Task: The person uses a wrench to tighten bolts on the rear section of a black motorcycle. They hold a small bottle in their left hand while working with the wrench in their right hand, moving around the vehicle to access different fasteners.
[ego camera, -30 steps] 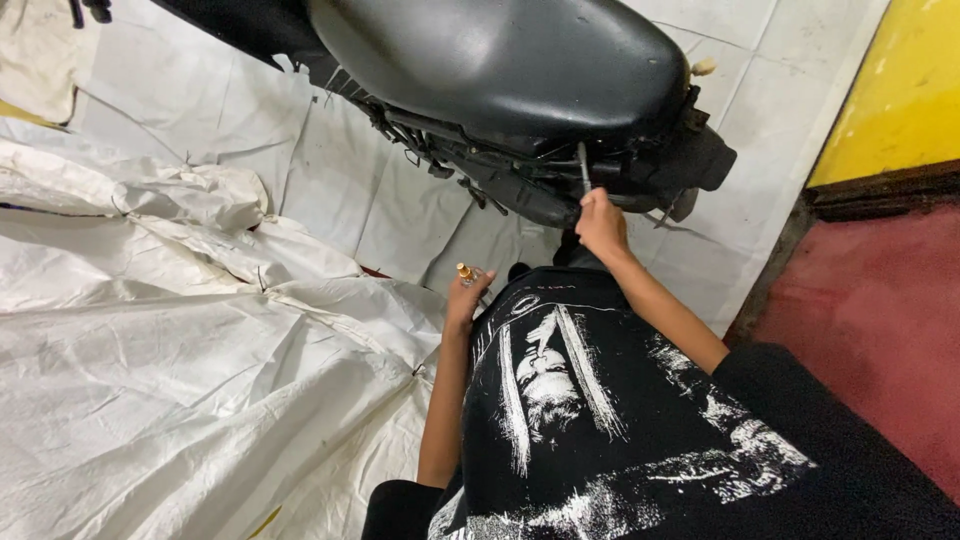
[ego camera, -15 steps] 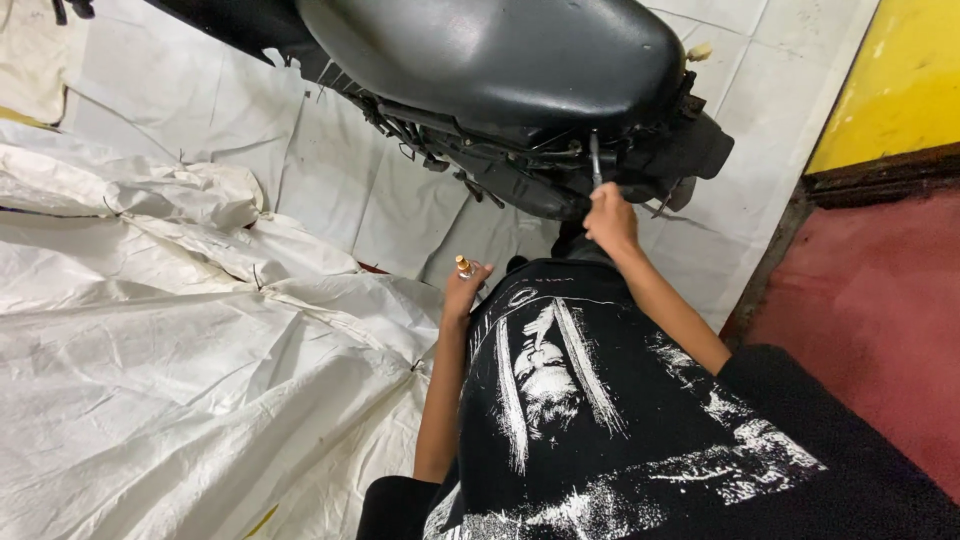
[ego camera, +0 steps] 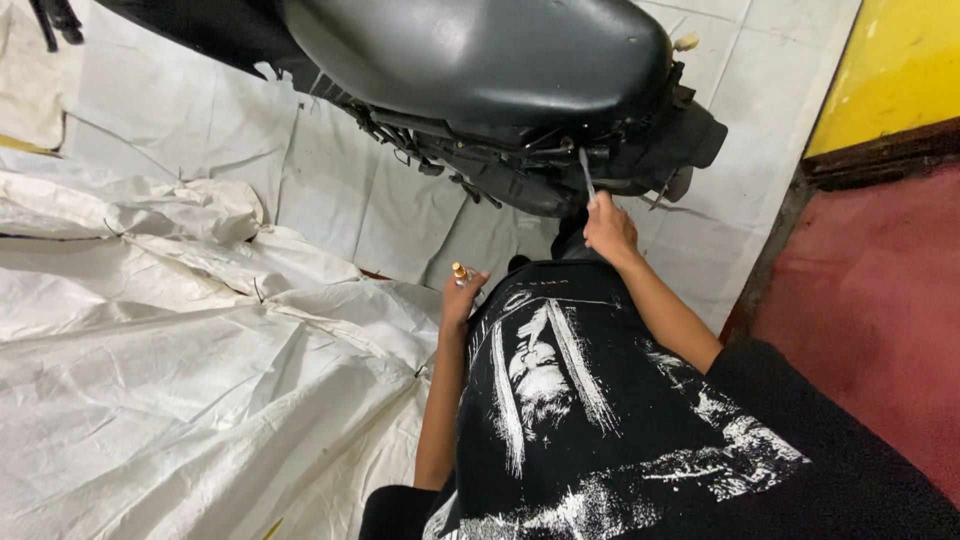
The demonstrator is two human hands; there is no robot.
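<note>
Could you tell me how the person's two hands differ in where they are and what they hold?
The right hand is raised to the underside of the black motorcycle, gripping a thin silvery metal tool; the left hand hangs lower, apart from the motorcycle, over the white crumpled tarpaulin. The left hand pinches a small gold-coloured piece, far shorter than that tool. Both are bare and closed on something.

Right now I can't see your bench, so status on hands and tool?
Right hand gripping thin metal tool, tip up under scooter seat. Left hand holds small gold-tipped piece, low by white tarp. Nothing blocking.
</note>
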